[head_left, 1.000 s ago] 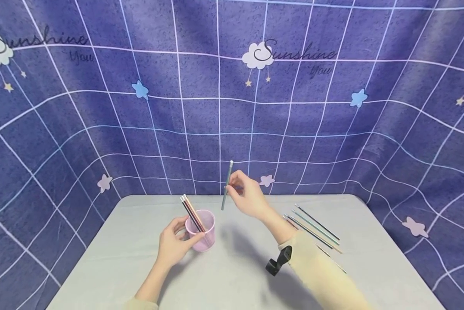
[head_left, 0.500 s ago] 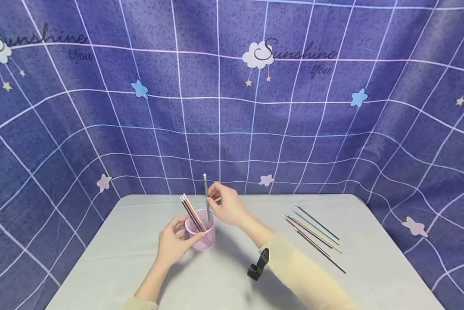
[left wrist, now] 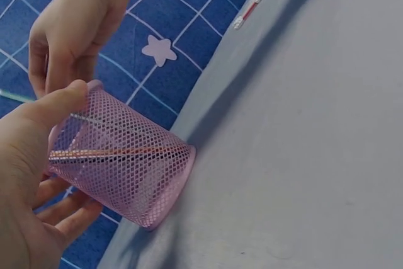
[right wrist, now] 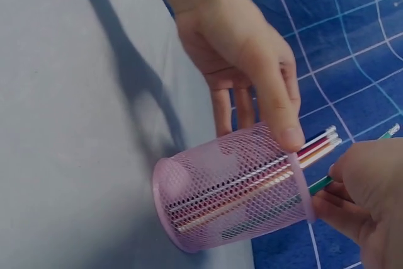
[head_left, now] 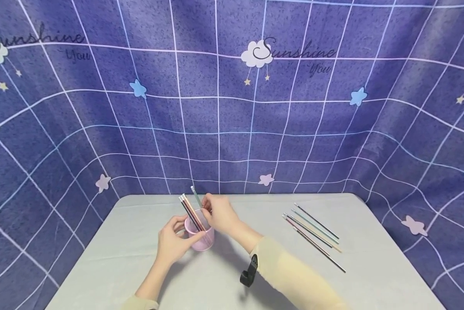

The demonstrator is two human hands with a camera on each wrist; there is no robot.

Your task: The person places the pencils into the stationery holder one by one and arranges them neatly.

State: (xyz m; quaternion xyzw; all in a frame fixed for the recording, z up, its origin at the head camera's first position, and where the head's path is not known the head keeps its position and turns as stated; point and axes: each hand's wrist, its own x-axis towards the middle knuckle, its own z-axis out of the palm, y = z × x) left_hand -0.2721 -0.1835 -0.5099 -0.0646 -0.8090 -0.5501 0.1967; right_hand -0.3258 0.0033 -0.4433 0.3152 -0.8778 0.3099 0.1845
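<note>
A pink mesh pencil cup (right wrist: 220, 162) stands upright on the table, with several pencils (head_left: 190, 210) leaning together in it toward the left. My left hand (head_left: 172, 242) grips the cup round its side, thumb at the near rim. Over the cup's mouth, my right hand (head_left: 221, 214) pinches a green pencil (head_left: 195, 196) by its upper part. White-tipped end up, that pencil tilts left; in the right wrist view its lower part shows through the mesh, inside the cup. The left wrist view shows the right hand's fingers (left wrist: 60, 70) just above the rim.
Several loose pencils (head_left: 313, 232) lie slantwise on the right of the pale cloth-covered table (head_left: 111, 267). Behind the table hangs a blue gridded curtain (head_left: 232, 116) with stars and clouds. A black wrist camera (head_left: 249, 273) juts from the right sleeve.
My right hand has come left and down from beside the cup, and the green pencil has gone into its mouth, now tilting left. The left hand and cup have stayed in place.
</note>
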